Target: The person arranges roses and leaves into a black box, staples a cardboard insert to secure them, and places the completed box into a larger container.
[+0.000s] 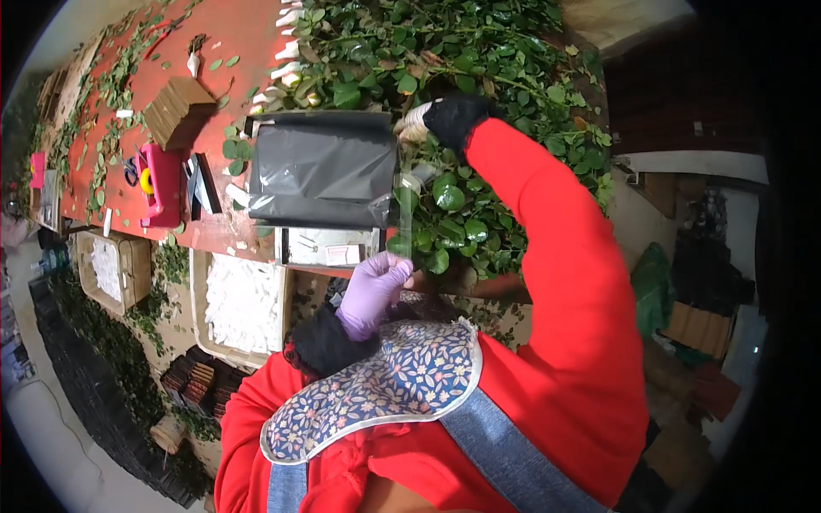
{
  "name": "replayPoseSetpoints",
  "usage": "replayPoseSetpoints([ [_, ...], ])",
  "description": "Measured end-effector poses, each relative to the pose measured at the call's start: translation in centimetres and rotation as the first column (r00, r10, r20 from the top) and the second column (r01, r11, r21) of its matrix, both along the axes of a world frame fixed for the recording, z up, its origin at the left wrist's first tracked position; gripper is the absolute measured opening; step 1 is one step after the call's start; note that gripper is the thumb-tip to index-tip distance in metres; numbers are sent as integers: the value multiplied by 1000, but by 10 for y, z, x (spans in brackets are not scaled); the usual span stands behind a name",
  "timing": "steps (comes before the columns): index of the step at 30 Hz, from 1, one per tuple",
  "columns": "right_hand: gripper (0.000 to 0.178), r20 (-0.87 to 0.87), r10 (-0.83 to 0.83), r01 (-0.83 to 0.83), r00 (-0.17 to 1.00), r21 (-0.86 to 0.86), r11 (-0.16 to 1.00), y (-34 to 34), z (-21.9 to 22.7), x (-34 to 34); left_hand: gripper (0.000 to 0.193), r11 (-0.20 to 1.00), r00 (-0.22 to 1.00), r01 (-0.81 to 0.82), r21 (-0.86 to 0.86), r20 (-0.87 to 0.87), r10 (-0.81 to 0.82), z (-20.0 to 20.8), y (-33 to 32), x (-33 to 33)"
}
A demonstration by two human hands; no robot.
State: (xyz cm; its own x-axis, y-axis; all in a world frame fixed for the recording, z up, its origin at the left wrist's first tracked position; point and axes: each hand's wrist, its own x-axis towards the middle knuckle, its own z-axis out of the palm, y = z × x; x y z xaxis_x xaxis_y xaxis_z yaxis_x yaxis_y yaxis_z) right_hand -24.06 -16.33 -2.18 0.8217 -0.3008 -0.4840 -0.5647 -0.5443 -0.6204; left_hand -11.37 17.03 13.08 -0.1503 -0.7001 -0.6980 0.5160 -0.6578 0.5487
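Observation:
My left hand [375, 289], in a purple glove, is closed in a pinch near the table's front edge. A clear plastic strip [405, 227], which looks like tape, runs from its fingertips up along the right side of a black plastic sheet [323, 171]. The sheet lies smooth over a flat, boxy shape. At its far right corner is my right hand [416, 125], its fingers pale and wrapped, drawn together; what they grip is hidden. Leafy green stems [453, 192] spread under and beside that hand. White-wrapped flower heads [289, 64] line the stems' left side.
On the red table [244, 38] lie a pink tape dispenser [161, 186], folded cardboard [177, 111] and a black-and-white tool [202, 184]. Below the edge stand a crate of white pieces [244, 303] and a smaller crate [111, 269]. A shallow tray [304, 248] sits before the sheet.

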Motion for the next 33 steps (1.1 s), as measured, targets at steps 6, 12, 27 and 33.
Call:
replayPoseSetpoints([
  [6,47,-1,-177,177,984,3,984,15,118,3,14,999,996,-14,29,-91,17,-12,4,1],
  [12,31,281,49,-139,958,309,941,132,231,-49,17,989,996,-88,-116,-45,83,-4,6,4],
  [27,27,-398,350,-502,848,-394,770,193,149,-13,19,989,997,-79,-126,-32,76,-86,32,-13],
  [33,32,-293,355,-459,888,-506,730,192,130,-25,30,996,947,87,-23,313,-76,-118,-3,14],
])
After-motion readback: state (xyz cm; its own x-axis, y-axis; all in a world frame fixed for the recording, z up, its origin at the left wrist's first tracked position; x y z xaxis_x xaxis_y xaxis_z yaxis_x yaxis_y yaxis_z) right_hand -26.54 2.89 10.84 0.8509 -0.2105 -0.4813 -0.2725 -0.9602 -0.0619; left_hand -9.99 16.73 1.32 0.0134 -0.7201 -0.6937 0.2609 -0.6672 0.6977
